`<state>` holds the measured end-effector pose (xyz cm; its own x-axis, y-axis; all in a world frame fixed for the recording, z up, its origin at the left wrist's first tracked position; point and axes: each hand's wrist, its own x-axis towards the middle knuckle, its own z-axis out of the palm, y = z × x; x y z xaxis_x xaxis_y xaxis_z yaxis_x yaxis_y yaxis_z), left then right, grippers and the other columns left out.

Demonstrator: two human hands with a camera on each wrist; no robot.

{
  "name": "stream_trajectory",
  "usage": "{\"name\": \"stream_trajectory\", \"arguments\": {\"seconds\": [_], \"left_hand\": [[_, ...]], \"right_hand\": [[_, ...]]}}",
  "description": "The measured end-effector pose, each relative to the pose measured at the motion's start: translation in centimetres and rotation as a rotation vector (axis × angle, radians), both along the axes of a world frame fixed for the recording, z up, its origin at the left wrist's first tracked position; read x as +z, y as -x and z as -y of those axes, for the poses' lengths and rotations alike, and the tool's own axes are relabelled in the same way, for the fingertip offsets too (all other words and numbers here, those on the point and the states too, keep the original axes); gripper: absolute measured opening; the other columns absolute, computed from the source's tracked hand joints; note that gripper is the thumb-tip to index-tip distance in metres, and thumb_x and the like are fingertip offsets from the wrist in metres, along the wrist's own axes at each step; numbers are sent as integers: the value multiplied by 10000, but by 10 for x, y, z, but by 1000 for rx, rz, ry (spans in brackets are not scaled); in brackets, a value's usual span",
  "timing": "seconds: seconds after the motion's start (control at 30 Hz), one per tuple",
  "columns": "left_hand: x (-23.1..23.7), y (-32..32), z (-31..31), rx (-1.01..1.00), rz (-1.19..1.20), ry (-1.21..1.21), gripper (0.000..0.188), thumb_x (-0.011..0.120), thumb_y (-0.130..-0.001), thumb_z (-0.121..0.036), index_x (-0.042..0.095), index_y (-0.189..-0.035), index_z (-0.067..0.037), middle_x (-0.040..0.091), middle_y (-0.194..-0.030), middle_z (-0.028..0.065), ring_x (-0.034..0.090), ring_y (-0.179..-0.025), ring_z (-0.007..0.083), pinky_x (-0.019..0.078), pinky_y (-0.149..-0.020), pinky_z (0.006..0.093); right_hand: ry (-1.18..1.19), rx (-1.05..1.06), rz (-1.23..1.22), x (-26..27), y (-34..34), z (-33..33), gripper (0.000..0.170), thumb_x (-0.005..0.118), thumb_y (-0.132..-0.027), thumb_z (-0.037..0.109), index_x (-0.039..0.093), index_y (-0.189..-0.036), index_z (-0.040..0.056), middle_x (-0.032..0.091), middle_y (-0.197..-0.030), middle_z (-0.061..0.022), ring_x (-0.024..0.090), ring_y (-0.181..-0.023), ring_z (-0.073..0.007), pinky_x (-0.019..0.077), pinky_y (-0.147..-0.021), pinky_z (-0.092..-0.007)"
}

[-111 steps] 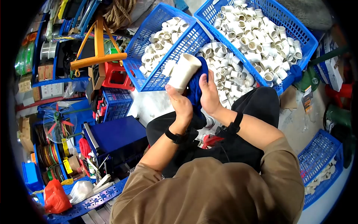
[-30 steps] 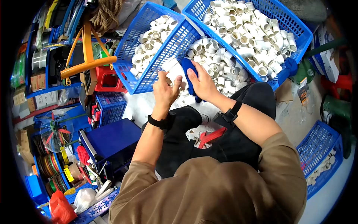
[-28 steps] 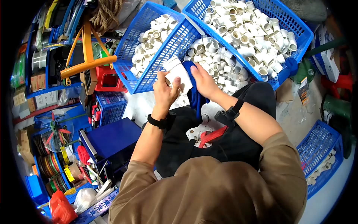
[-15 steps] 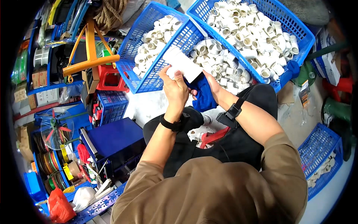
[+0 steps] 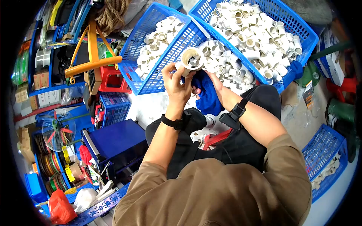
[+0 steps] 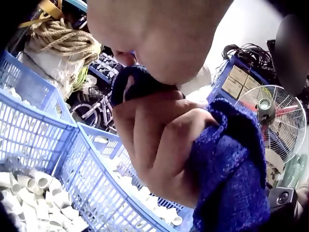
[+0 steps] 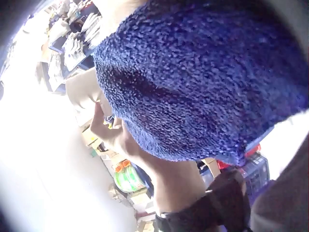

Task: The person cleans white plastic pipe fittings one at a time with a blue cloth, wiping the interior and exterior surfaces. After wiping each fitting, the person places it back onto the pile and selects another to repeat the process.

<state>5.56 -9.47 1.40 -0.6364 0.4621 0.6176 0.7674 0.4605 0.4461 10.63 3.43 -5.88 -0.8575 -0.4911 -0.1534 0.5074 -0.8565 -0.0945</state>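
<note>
I have a blue perforated basket (image 5: pixel 162 67) as the biggest thing behind the work, with a heap of loose white fittings (image 5: pixel 230 67) beside it. In front of both, the person's hands hold the work up over the lap.

The blue cloth (image 5: pixel 208 98) is bunched and hangs in folds; my right wrist view shows a thick, fuzzy nap. The right hand (image 5: pixel 216 82) grips it, fingers curled round. The left hand (image 5: pixel 177 83) pinches the white pipe fitting (image 5: pixel 186 58) between thumb and fingers, just beside the cloth. The fitting is a short tube, off-white outside and yellower within, tilted so its round mouth faces my head camera; through the bore I see pale shapes, too small to identify.

Cloth fills much of my right wrist view, cut off at the edge, and hides the right hand's grip there. The fitting's far end is turned away from my head camera. The left hand looms blurred in my left wrist view.
</note>
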Motion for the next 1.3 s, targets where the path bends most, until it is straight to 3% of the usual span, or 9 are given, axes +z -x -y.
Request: {"name": "stream_trajectory", "arguments": {"seconds": [0.13,0.3,0.43,0.57,0.7,0.8,1.03,1.17,1.3], "left_hand": [[15,14,4,-96,-114,91,409,781,-677,74,616,-1016,-85,586,-1169,196,595,-1038,355,488,-879,436],[25,29,17,-128,-282,291,449,670,-728,177,699,-1049,-135,473,-1216,193,601,-1024,304,566,-664,312],[22,42,30,-175,-107,235,363,728,-713,121,747,-963,-142,534,-1184,168,593,-1031,284,572,-646,316],[43,40,36,-425,189,390,281,750,-761,89,699,-973,-88,599,-1194,160,681,-948,287,568,-722,338],[48,22,19,-559,306,296,474,671,-669,210,690,-1057,-62,552,-1199,140,605,-1098,273,552,-835,314],[20,27,21,-507,826,-142,421,668,-753,205,593,-1074,-56,494,-1286,104,574,-1125,185,561,-881,310],[-35,56,-4,-180,1415,-305,417,688,-918,-27,402,-1213,-99,567,-1110,113,629,-1011,218,601,-832,418],[-102,80,-36,-21,1696,-309,398,660,-965,-171,371,-1228,-97,573,-992,75,626,-855,183,579,-767,369],[-119,96,-91,43,1637,-89,225,581,-987,-246,582,-858,-62,552,-662,23,540,-526,124,533,-568,273]], "right_hand": [[-41,-89,45,-5,9,-9,466,371,-1023,477,647,-1010,101,681,-802,-81,621,-555,-187,532,-511,-330],[-183,-134,23,10,18,-32,440,384,-1041,408,622,-1139,51,697,-864,-92,619,-546,-178,530,-497,-289],[-649,-250,-139,17,19,-42,454,438,-1036,409,682,-1040,26,707,-883,-88,641,-587,-157,494,-480,-269],[-843,-832,-253,12,21,-32,369,511,-1032,289,672,-1032,-44,692,-893,-25,591,-835,-75,473,-781,-268],[-1309,-858,-760,51,4,-55,323,617,-941,249,704,-1094,-22,617,-948,-122,602,-901,-230,474,-816,-325],[-1212,-822,-636,42,9,-63,341,639,-940,281,706,-1055,-33,600,-940,-104,592,-880,-220,459,-821,-308],[-1280,-960,-323,28,16,-83,325,630,-938,255,688,-971,-63,624,-870,-85,584,-803,-173,455,-748,-299],[-408,-818,112,27,21,-98,401,518,-969,388,681,-1028,27,694,-868,-88,644,-715,-158,518,-647,-285],[-246,-828,139,36,19,-105,537,412,-962,472,623,-1182,30,693,-982,-129,653,-731,-229,550,-657,-345]]}}
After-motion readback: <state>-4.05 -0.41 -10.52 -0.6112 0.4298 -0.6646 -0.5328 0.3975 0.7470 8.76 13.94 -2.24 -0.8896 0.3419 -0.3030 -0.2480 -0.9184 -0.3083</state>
